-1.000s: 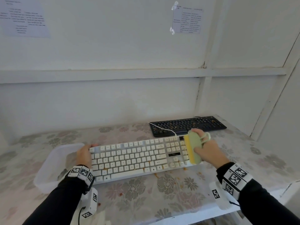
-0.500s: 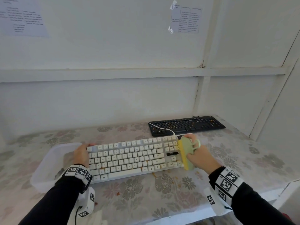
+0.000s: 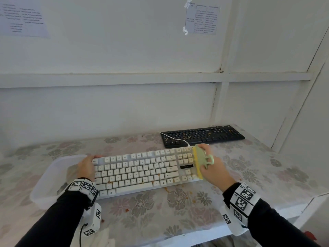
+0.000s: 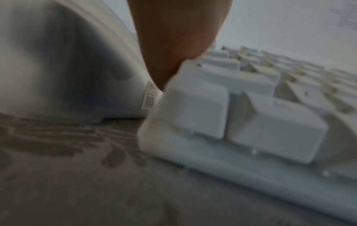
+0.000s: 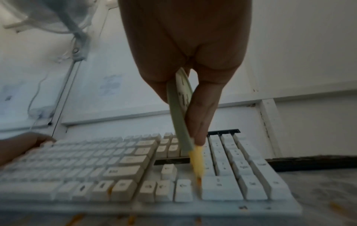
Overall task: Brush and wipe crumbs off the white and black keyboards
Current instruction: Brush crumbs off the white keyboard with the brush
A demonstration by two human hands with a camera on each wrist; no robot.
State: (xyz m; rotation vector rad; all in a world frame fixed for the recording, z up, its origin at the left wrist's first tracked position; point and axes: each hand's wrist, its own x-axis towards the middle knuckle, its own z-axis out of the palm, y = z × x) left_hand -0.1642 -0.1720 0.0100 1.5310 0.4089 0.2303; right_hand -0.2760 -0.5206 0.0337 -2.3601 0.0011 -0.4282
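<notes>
The white keyboard (image 3: 138, 172) lies across the middle of the table, with orange crumbs between its lower keys. My right hand (image 3: 207, 163) grips a green brush (image 3: 202, 158). Its yellow bristles (image 5: 198, 162) stand on the number pad's left columns. My left hand (image 3: 87, 167) holds the keyboard's left end, with a finger (image 4: 173, 38) down its side edge. The black keyboard (image 3: 203, 135) lies behind at the right, speckled with crumbs. Neither hand touches it.
A clear plastic container (image 3: 48, 184) sits against the white keyboard's left end, under my left hand. Orange crumbs (image 3: 166, 188) lie on the floral tablecloth in front of the keyboard. A white cable (image 3: 174, 139) crosses onto the black keyboard. The wall is close behind.
My right hand has swept the brush leftward, from the white keyboard's right edge onto the number pad. The left hand has stayed on the left end.
</notes>
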